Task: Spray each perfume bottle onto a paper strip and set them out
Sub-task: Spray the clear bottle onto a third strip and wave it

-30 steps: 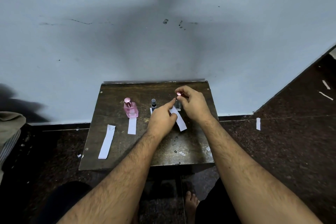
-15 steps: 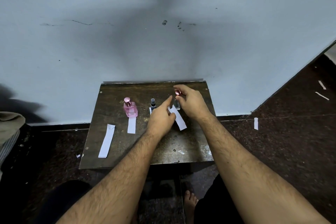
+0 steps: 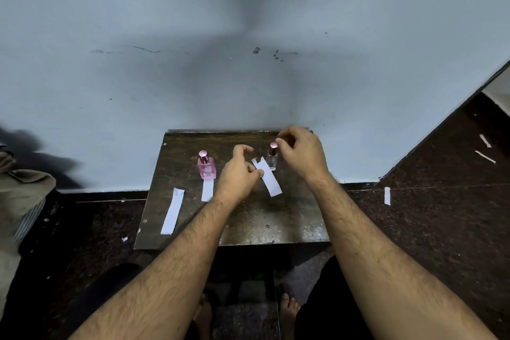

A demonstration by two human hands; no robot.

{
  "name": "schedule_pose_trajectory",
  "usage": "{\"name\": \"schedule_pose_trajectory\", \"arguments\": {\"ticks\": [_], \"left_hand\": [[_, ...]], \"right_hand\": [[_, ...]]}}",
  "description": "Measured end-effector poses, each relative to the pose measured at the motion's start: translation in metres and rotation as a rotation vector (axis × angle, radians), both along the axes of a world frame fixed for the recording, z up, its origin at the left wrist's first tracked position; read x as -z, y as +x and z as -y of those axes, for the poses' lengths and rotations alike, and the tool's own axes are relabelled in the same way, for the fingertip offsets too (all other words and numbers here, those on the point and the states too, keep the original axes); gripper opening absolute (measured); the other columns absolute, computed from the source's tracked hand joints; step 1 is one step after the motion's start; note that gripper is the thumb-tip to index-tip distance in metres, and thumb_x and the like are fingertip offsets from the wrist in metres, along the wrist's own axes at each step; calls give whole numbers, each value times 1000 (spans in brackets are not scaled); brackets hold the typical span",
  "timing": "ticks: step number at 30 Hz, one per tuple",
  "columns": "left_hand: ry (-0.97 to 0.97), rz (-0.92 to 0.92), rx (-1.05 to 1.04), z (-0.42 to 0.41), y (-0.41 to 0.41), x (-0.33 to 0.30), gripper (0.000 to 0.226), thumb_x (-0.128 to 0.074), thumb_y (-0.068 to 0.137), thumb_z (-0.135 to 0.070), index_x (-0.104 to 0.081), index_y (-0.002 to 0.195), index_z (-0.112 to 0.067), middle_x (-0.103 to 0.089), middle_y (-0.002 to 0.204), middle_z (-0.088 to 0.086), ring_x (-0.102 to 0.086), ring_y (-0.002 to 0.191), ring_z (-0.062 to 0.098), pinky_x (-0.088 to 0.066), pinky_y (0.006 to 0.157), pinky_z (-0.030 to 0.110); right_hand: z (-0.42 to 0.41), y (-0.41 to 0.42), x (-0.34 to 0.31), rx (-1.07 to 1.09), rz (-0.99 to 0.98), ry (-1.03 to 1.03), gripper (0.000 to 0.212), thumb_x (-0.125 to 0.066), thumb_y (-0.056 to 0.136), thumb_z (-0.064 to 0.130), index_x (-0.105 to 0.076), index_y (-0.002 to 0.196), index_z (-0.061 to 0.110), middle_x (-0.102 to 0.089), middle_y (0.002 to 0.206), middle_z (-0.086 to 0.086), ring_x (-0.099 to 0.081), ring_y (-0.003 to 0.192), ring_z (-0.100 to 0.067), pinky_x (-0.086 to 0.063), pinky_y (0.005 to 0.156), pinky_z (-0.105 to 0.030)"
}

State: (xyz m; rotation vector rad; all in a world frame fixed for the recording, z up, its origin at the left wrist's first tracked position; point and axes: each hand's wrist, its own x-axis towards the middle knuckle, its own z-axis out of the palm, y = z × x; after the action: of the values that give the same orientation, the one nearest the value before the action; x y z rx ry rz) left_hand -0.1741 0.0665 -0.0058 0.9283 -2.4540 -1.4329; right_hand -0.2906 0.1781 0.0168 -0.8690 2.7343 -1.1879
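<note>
We sit at a small dark bench [image 3: 193, 229] pushed against the wall. Going from the left edge, a long paper strip [image 3: 172, 211] lies flat near the left side, with its long way running from the front edge toward the back. Next comes the pink bottle [image 3: 205, 165], standing up, with a short strip [image 3: 207, 190] touching its foot on the front side. Then comes our left hand [image 3: 237, 176], in the middle of the bench. Its fingers are loosely curled and we do not see them holding anything; the thumb side sits just beside the slanted strip [image 3: 267, 178]. We cannot tell if it touches the paper. This strip lies slanted, its far end pointing toward the back left and its near end toward the front right. The clear bottle [image 3: 272, 159] with a pink cap stands at the far end of it, touching or just beside it. Our right hand [image 3: 302, 153] is just to the right of that bottle, near the back right corner. Its fingers are bent and it grips nothing; the fingertips [image 3: 279, 142] are right by the cap. We think the right hand is the nearer one to this bottle, and the left hand is nearer to the strip. The left hand hides the part of the bench behind it, so anything standing there cannot be seen. Small paper bits [image 3: 387, 195] lie on the floor to the right.
</note>
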Motion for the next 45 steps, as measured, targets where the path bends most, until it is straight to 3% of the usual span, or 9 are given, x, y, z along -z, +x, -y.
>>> {"name": "schedule_pose_trajectory", "arguments": {"ticks": [4,7,9,15,19,25,32,39,45], "left_hand": [[-30,-47,87,5,14,-38,49,-68,84,-14,-38,122,-24,-65,70,-5,-56,63,7,-41,61,26],[-62,-52,140,6,29,-71,52,-69,85,-18,-37,126,-26,-69,77,-2,-61,71,12,-51,71,32],[-82,-61,159,5,37,-93,54,-70,86,-19,-36,127,-28,-70,80,-1,-66,77,14,-54,79,36],[-127,-224,119,-3,65,-168,58,-69,87,-16,-35,133,-25,-68,85,4,-66,82,15,-52,74,24],[-114,-340,93,-11,79,-214,58,-72,85,-16,-38,131,-24,-68,81,2,-66,82,16,-52,78,27],[-178,-416,146,-27,104,-274,53,-70,87,-20,-38,128,-30,-66,81,3,-59,68,9,-43,62,20],[-76,-607,-75,-21,128,-289,22,-56,96,-31,-61,111,-15,-71,97,-1,-64,71,11,-45,54,23],[57,-593,-192,5,135,-254,17,-55,97,-26,-67,102,-14,-71,103,4,-68,95,18,-56,69,32],[-59,-550,-218,23,128,-250,35,-51,98,-37,-65,121,-14,-67,118,1,-61,112,17,-50,98,40]], "right_hand": [[-4,13,-37,-267,359,14,13,-70,85,27,-74,91,16,-73,84,1,-67,75,-15,-53,65,-30],[-10,24,-69,-335,450,32,9,-70,87,18,-74,93,12,-70,78,3,-58,63,-10,-43,50,-16],[-12,30,-92,-369,469,44,6,-70,87,14,-73,88,9,-66,71,0,-54,60,-14,-40,45,-15],[-24,54,-165,-384,439,1,5,-65,89,13,-65,86,10,-66,76,-4,-57,60,-14,-45,48,-22],[-39,71,-209,-393,419,-78,7,-62,91,17,-62,87,11,-67,77,-5,-58,62,-15,-48,56,-27],[-55,99,-268,-412,319,-164,11,-64,90,16,-62,82,9,-67,73,-7,-61,61,-16,-52,60,-30],[-74,116,-313,-389,284,-379,9,-67,88,9,-65,83,2,-67,68,-10,-63,57,-18,-57,63,-35],[-81,122,-338,-416,361,-583,5,-69,88,8,-65,84,6,-69,72,-10,-67,61,-20,-56,59,-31],[-72,123,-342,-433,337,-610,7,-70,87,8,-66,82,6,-69,71,-10,-67,61,-21,-55,59,-31]]}}
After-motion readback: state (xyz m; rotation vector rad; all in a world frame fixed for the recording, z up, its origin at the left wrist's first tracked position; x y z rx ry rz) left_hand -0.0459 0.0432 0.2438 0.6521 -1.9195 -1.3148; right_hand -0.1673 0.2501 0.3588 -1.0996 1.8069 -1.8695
